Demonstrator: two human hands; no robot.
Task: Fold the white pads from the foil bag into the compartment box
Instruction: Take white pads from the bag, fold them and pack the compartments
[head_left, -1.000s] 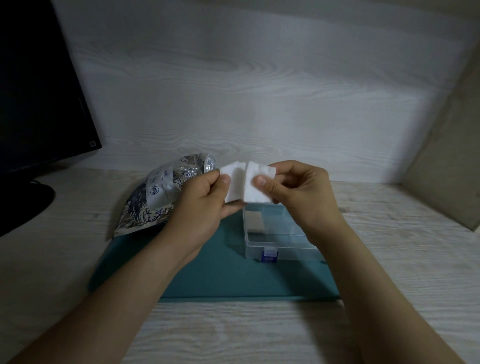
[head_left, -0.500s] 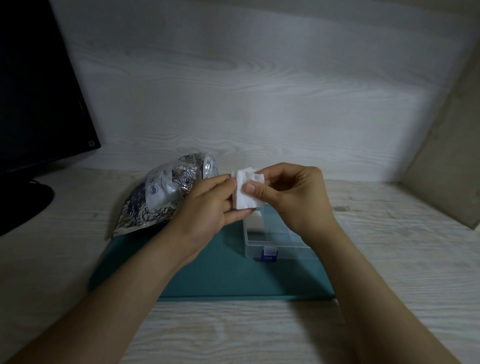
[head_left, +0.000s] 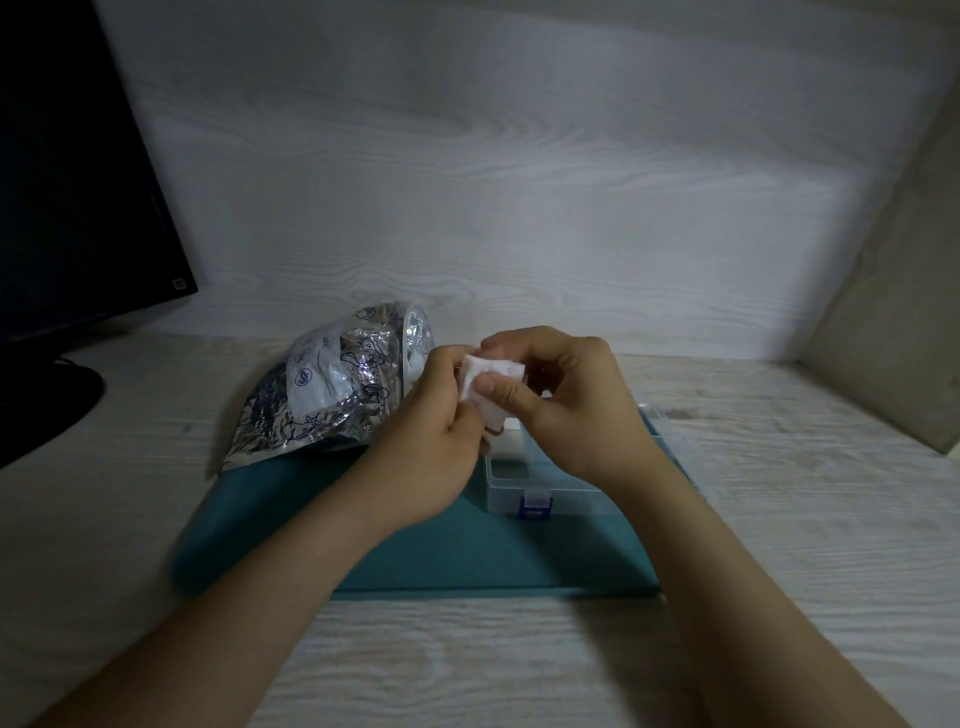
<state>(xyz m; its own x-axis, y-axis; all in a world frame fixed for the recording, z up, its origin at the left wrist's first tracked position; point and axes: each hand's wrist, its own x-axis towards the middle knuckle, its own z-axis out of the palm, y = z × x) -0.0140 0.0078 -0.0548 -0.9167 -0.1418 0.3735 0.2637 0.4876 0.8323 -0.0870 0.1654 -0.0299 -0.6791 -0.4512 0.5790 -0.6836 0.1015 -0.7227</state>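
Folded down now to a small thick wad: white pad (head_left: 488, 384), pinched between both hands just above the far-left corner of the compartment box (head_left: 571, 488). Left hand (head_left: 436, 441) curled closed, fingers clamped on the pad's left edge; right hand (head_left: 561, 405) likewise closed, thumb pressed flat across the pad's face, remaining fingers tucked behind. No part of the pad touching the box yet.

Compared with a second ago: then spread out as two side-by-side panels, roughly double the present width, held at arm's reach between separated hands. Half a second ago, already doubled over into one narrower square. Now squeezed once more, smaller and denser, with the hands drawn together until knuckles nearly meet. Probably the closing press of the fold, so likely ready for lowering into a compartment at 6 o'clock from the grip.

Elsewhere little altered. Foil bag (head_left: 337, 395) lying at 9 o'clock from the hands, mouth toward them, resting partly on the teal mat (head_left: 467, 551) and partly on the desk (head_left: 779, 519). Box sitting open on the mat, blue latch (head_left: 536, 506) facing the wearer, something white visible in its near-left compartment, though whether a stored pad or a reflection, hard to tell. Dark monitor (head_left: 78, 182) at 10 o'clock, untouched.
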